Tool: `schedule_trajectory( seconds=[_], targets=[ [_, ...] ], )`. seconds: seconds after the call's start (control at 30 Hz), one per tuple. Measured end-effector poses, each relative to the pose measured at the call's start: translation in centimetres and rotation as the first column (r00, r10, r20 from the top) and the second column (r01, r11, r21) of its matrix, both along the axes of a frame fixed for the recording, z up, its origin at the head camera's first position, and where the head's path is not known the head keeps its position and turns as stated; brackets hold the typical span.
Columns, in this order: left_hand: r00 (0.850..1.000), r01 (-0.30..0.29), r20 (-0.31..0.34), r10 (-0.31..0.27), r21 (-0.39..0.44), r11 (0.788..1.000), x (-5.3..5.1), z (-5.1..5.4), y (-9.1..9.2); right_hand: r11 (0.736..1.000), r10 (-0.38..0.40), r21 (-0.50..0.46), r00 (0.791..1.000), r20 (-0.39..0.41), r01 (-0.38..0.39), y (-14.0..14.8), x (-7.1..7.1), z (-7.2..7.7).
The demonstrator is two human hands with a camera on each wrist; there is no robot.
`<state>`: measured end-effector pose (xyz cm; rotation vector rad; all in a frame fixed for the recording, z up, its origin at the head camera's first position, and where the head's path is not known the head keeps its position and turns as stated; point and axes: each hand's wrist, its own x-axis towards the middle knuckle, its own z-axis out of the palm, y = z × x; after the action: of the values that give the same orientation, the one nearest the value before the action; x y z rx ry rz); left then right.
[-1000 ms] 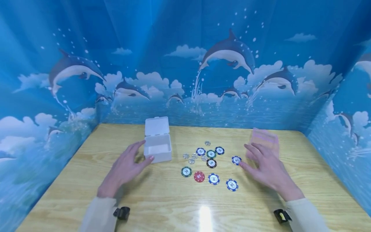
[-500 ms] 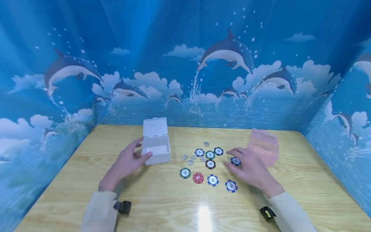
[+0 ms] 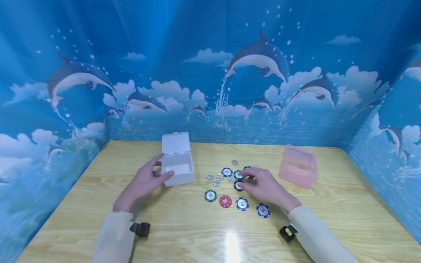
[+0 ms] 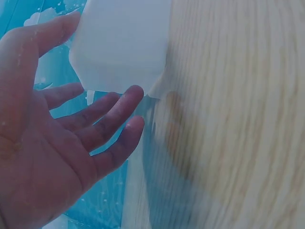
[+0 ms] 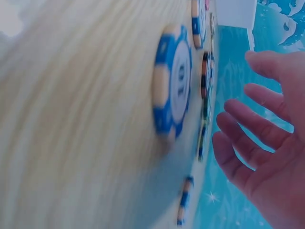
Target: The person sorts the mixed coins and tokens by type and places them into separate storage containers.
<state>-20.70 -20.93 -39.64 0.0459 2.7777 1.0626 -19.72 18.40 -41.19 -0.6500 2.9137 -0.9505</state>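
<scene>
A white box [image 3: 178,165] with its lid raised stands left of centre. My left hand [image 3: 143,181] is beside its left side, fingers relaxed and apart in the left wrist view, thumb near the front corner; whether it touches cannot be told. My right hand [image 3: 267,185] reaches over the chip cluster, its fingertips above a green chip [image 3: 238,175] and a black chip [image 3: 238,186], holding nothing visible. In the right wrist view its fingers are loosely bent and spread, with a blue chip [image 5: 178,82] close to the camera. Part of another blue chip [image 3: 247,168] hides behind that hand.
Several clear discs [image 3: 216,183] lie left of the cluster. In front are a green chip [image 3: 210,195], a red chip [image 3: 225,201] and two blue chips [image 3: 242,204]. A pink translucent container [image 3: 298,166] stands at the back right. A dolphin-print curtain [image 3: 204,65] hangs behind the table.
My right hand has moved left from beside the pink container to the chip cluster, now covering the blue chip that lay near it. My left hand has shifted slightly, still beside the white box.
</scene>
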Motion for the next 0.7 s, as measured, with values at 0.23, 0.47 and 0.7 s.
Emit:
schedule_trajectory(
  seconds=[0.23,0.47,0.7],
  targets=[
    [1.0,-0.006,0.021,0.006,0.012,1.0,-0.3,-0.3,0.0,0.999,-0.008,-0.043,0.993,0.117,0.013,-1.5,-1.4,-0.4],
    [0.999,-0.012,0.034,0.011,0.031,0.999,-0.3,-0.3,-0.1,0.998,0.03,0.05,0.995,0.094,-0.035,-1.3,-1.9,-0.8],
    [0.999,-0.006,0.049,0.004,0.035,0.999,-0.3,-0.3,-0.3,0.996,0.054,0.073,0.997,0.049,-0.057,-0.2,-2.3,-0.5]
  ],
)
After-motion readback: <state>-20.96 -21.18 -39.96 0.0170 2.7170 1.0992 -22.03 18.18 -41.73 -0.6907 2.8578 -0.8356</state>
